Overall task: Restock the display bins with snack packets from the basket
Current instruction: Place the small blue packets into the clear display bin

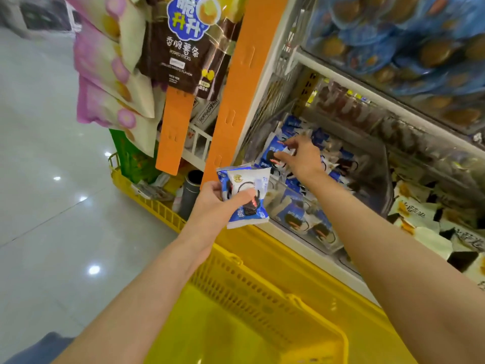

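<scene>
One packet (249, 177), left hand (210, 206), "POTATO STICKS" bag (181, 43)

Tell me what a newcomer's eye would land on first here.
The bright yellow basket fills the bottom centre. Above it, the left hand grips a blue-and-white snack packet, while the right hand reaches into a shelf bin of matching packets. A tall orange strip rises upper centre.
</scene>
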The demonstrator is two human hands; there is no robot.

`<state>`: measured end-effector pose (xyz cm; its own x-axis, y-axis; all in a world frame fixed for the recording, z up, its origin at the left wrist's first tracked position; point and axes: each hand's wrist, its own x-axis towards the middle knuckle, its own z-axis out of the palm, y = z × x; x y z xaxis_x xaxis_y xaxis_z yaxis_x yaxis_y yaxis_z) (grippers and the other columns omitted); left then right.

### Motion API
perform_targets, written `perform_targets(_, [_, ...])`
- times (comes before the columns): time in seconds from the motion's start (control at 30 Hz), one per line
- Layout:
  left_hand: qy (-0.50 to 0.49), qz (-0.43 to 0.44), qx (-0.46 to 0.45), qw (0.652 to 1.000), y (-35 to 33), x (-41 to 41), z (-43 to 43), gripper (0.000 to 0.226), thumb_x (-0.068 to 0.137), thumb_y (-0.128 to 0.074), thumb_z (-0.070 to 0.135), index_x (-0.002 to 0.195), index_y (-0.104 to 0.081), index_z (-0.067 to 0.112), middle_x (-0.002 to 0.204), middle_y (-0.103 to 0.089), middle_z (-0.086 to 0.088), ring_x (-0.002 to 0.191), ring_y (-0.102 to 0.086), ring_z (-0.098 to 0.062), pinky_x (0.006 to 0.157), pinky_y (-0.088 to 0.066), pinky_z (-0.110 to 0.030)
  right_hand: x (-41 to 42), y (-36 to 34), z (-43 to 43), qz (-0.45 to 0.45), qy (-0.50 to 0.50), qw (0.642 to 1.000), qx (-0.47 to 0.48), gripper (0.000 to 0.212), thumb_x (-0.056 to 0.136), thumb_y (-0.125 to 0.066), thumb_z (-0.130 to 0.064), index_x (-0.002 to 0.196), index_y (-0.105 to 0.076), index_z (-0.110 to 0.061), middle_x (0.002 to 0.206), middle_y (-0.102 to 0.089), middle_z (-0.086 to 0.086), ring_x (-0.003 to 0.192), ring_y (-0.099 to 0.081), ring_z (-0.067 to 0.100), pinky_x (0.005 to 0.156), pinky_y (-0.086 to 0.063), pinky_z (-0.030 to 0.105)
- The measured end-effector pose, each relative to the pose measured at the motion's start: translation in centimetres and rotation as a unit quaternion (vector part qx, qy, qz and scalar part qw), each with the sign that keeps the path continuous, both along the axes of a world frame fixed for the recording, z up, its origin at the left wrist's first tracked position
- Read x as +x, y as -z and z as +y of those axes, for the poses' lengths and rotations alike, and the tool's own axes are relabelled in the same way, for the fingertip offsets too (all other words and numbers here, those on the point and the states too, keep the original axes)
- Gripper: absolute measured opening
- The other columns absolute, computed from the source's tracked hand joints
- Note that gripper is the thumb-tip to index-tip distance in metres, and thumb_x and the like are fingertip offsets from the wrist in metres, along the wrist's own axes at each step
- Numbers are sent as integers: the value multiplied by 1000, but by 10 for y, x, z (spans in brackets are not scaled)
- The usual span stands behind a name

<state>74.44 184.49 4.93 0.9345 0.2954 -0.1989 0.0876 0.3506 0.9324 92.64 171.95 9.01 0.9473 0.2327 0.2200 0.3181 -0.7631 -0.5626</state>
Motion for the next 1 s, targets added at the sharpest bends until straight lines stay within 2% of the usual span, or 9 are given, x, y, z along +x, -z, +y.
perform_targets(0.13, [-1, -22, 1, 1000, 3, 4, 3, 48, 73, -73, 27, 114, -49, 20, 105, -67, 5, 84, -68, -1, 62, -53, -13, 6, 1, 2, -84, 8, 990, -115, 34, 86, -66, -24, 117, -60, -9, 125, -50, 14, 116, -46, 29, 98, -40, 35])
perform_targets(0.23, [2, -25, -20, 999, 2, 7, 0, 49, 73, -72, 26, 115, -47, 25, 104, -66, 8, 83, -68, 0, 65, -53, -16, -22, -11, -2, -128, -2, 992, 2, 20, 94, -54, -28, 107, -57, -13, 115, -53, 9, 100, -52, 14, 84, -40, 18])
perform_targets(0.33, [1, -30, -43, 999, 0, 10, -6, 52, 73, -72, 24, 118, -48, 19, 106, -67, 5, 87, -68, -3, 72, -54, -23, -74, -18, -9, -38, -88, 988, 119, 17, 96, -45, -37, 100, -54, -24, 88, -58, -9, 71, -52, -7, 61, -39, 4])
perform_targets(0.47, [-6, -34, -55, 998, -7, 10, -23, 52, 75, -72, 24, 120, -46, 17, 112, -65, -2, 93, -68, -12, 80, -55, -32, -129, -15, -27, 84, -196, 975, 65, 19, 85, -61, -37, 103, -54, -37, 93, -61, -19, 84, -59, -8, 69, -45, 6])
perform_targets(0.67, [26, -23, -151, 988, -26, 9, -43, 69, 73, -50, 55, 127, -48, 12, 118, -63, -13, 106, -63, -25, 98, -46, -47, -134, -20, -53, 122, -134, 977, 110, 28, 78, -73, -28, 100, -57, -34, 96, -62, -20, 89, -59, -5, 74, -45, 8])
perform_targets(0.77, [17, -8, -46, 999, -34, 16, -45, 39, 89, -53, 38, 121, -50, 17, 118, -63, -6, 108, -61, -20, 98, -45, -42, -120, -34, -72, 125, -104, 974, 156, 27, 77, -73, -31, 97, -56, -41, 98, -63, -22, 91, -59, -6, 78, -47, 11])
perform_targets(0.83, [6, -28, 38, 999, -38, 24, -43, 23, 93, -54, 25, 115, -51, 21, 112, -63, 0, 103, -60, -10, 89, -48, -25, -104, -44, -83, 58, -57, 988, 128, 25, 79, -71, -31, 96, -54, -40, 95, -58, -27, 88, -56, -11, 72, -42, 4])
perform_targets(0.93, [9, -72, 195, 978, -50, 46, -32, 23, 93, -54, 16, 115, -49, 21, 96, -59, 10, 78, -58, 8, 62, -43, -2, -73, -49, -91, 6, 20, 999, 31, 33, 83, -69, -28, 114, -58, -29, 114, -60, -11, 107, -55, 6, 86, -41, 18])
perform_targets(1.0, [14, -77, 294, 953, -59, 66, -23, 34, 91, -57, 15, 123, -46, 15, 101, -56, 8, 82, -55, 4, 67, -40, -3, -51, -45, -89, 2, 31, 999, -38, 41, 85, -68, -25, 123, -57, -19, 126, -59, -1, 117, -54, 16, 93, -42, 27])
